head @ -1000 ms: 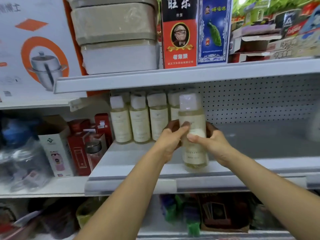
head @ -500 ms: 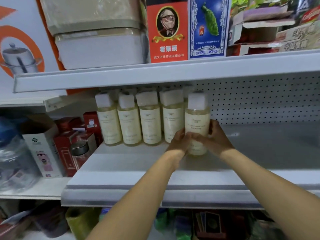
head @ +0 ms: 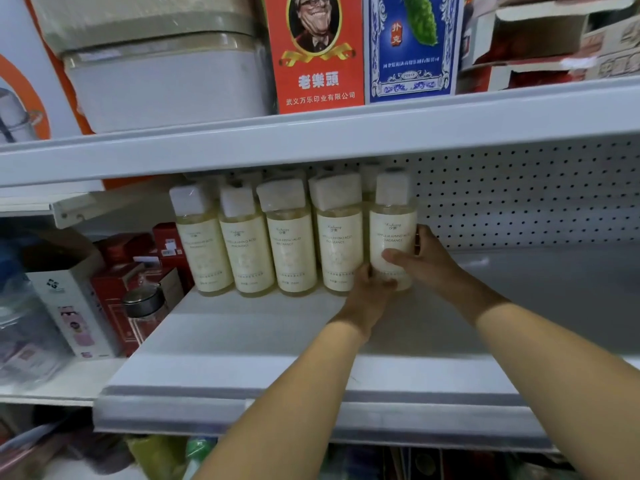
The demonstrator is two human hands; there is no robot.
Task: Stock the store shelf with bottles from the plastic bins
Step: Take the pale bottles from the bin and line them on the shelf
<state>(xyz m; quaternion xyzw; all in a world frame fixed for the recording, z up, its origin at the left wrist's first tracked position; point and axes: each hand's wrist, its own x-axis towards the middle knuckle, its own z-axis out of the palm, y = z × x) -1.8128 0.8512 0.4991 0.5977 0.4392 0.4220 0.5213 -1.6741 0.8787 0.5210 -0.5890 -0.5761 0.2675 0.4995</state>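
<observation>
Pushed back from the front edge, the pale yellow plastic bottle, with its white square cap and cream label, is now stood upright deep on the grey metal shelf, near its back edge. It is lined up at the right end of a row of four matching bottles, just beside the fourth; whether the two touch cannot be told. Both hands are kept on it. The right hand is wrapped round its right side, with the thumb laid across the front of the label. The left hand is closed round its foot, with the fingertips hidden. More white caps are glimpsed behind the row, against the white perforated back panel. On the upper shelf, grey lidded plastic containers are stacked towards the left, and a red card box with a portrait is stood just beside a blue patterned box. Past the left edge, on a lower neighbouring shelf, red cartons and a white carton are seen.
</observation>
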